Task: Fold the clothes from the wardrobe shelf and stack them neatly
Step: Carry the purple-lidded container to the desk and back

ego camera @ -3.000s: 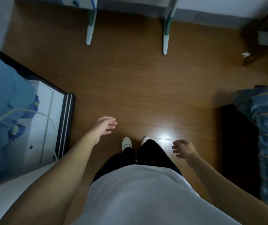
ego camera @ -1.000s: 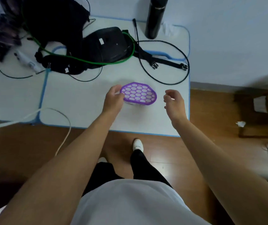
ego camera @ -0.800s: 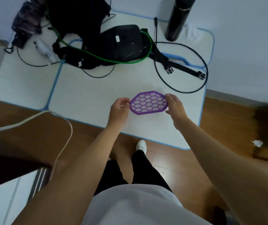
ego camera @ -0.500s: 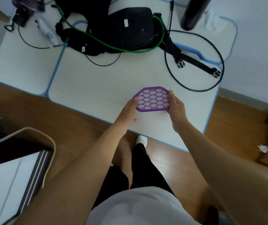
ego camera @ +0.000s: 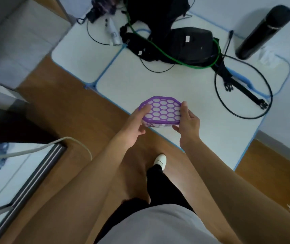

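Purple honeycomb-lidded box [ego camera: 161, 110]: I log it lifted off the counter [ego camera: 140, 80], over the near edge; 0.5 s ago it sat there. Left hand [ego camera: 134, 125] pinches its left end, thumb on the lid. Right hand [ego camera: 188, 124] has its fingers curled round the right end. Lid faces up, long axis left-right. Wood floor [ego camera: 61, 106] below; black bag [ego camera: 190, 44] and black bottle [ego camera: 262, 32] at the counter's back.

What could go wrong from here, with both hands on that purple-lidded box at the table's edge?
1. The purple-lidded box is held only at its ends by the left hand and right hand, over the edge of the table; a slip could drop it to the floor.
2. The white cord loops across the floor near the shoe; a step left might snag it.
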